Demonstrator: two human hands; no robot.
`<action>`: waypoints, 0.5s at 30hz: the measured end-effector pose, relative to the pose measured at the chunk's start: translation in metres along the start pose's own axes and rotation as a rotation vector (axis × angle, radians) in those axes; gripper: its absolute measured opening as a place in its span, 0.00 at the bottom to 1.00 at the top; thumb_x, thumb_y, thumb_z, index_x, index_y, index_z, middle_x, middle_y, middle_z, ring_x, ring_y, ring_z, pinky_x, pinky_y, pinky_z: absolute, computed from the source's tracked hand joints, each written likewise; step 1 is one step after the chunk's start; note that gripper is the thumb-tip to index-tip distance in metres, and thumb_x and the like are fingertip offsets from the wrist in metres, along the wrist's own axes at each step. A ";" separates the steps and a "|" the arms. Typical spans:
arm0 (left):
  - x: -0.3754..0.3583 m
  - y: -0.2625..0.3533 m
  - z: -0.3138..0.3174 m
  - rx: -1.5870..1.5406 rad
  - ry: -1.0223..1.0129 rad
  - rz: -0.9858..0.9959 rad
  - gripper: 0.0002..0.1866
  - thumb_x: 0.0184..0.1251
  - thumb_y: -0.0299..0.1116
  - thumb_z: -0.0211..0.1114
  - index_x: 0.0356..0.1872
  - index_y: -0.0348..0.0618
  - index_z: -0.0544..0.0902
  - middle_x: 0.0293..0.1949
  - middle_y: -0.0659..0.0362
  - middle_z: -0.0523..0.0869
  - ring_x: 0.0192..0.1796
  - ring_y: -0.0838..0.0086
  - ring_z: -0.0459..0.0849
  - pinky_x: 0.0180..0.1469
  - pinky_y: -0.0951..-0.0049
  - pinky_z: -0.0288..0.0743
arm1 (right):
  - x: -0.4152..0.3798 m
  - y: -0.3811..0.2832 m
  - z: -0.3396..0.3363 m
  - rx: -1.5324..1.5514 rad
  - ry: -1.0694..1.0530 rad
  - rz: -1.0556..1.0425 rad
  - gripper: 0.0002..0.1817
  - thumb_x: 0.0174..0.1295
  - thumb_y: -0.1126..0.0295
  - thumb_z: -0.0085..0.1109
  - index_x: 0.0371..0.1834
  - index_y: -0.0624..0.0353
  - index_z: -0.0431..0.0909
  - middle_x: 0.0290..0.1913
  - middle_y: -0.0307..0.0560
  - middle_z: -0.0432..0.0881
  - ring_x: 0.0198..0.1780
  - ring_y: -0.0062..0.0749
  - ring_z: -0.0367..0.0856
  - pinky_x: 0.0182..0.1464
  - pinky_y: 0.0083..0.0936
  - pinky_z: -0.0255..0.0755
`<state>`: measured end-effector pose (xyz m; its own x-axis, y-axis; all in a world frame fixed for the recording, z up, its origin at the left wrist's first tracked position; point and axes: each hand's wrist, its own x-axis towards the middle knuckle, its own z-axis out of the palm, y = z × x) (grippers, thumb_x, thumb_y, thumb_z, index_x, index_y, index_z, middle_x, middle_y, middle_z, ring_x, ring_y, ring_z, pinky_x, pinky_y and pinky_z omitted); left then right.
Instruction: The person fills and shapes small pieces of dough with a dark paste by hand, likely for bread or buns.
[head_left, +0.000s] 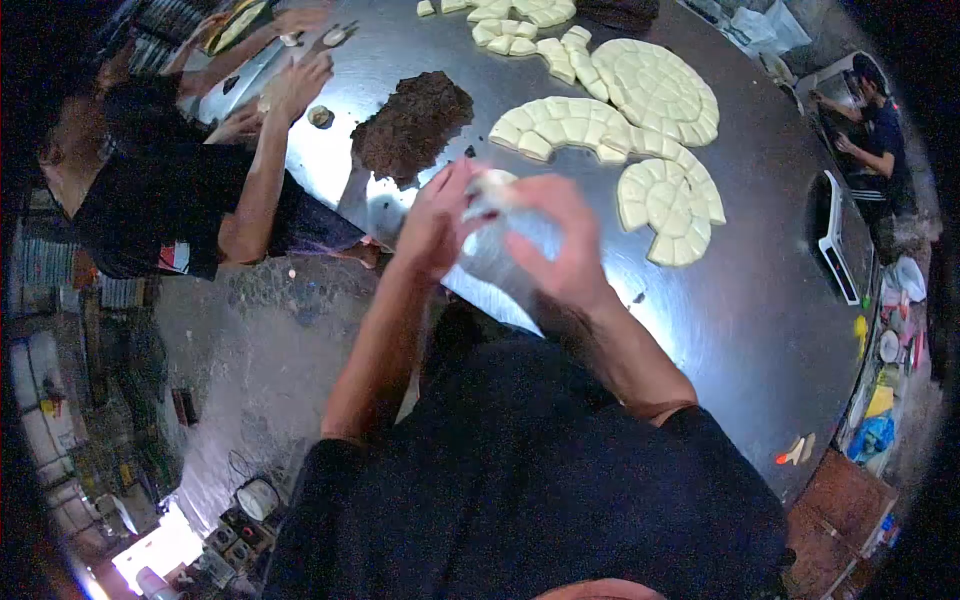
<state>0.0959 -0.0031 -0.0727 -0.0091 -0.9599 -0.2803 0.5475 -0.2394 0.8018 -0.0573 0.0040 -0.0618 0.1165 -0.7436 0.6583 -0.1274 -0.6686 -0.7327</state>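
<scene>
Just over the near edge of the metal table, my left hand (436,222) is curled around a small pale piece of dough (492,184), partly hidden by its fingers. My right hand (565,240) has its fingertips on the same piece, with the thumb held lower and apart; motion smears both hands. Beyond my left hand lies a mound of dark brown filling (415,125), with a small crumb beside it. Ahead of my right hand, cut dough pieces (560,128) sit packed in curved rows, with a large round of them (655,92) further back.
At the left, co-workers' arms (262,170) reach over the table (760,250), near a small filled dough ball (320,117). A white-edged tray or box (838,240) stands at the right rim. Small tools (795,450) lie at the near right. Another person (870,135) stands beyond.
</scene>
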 end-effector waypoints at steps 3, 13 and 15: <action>0.011 -0.047 -0.109 0.107 0.157 -0.121 0.23 0.68 0.44 0.61 0.54 0.36 0.71 0.48 0.55 0.81 0.42 0.63 0.83 0.46 0.64 0.81 | 0.001 0.059 0.038 -0.064 -0.366 0.091 0.09 0.51 0.70 0.62 0.36 0.58 0.82 0.40 0.49 0.82 0.39 0.40 0.81 0.38 0.29 0.73; -0.026 -0.025 -0.155 -0.244 0.366 -0.316 0.17 0.64 0.27 0.58 0.54 0.33 0.76 0.46 0.56 0.83 0.43 0.72 0.84 0.47 0.75 0.78 | 0.078 0.256 0.179 -0.710 -0.561 -0.092 0.21 0.55 0.69 0.60 0.54 0.59 0.77 0.46 0.47 0.77 0.45 0.46 0.78 0.46 0.37 0.76; -0.021 -0.019 -0.157 -0.251 0.354 -0.302 0.20 0.62 0.25 0.58 0.56 0.34 0.75 0.46 0.56 0.83 0.44 0.73 0.84 0.47 0.75 0.79 | 0.072 0.257 0.179 -0.691 -0.494 -0.125 0.08 0.55 0.74 0.51 0.32 0.61 0.81 0.35 0.49 0.78 0.41 0.43 0.79 0.43 0.38 0.77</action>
<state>0.2172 0.0449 -0.1650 0.0616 -0.7352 -0.6751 0.7479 -0.4138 0.5190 0.0949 -0.2211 -0.2333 0.5647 -0.6860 0.4588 -0.6378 -0.7156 -0.2849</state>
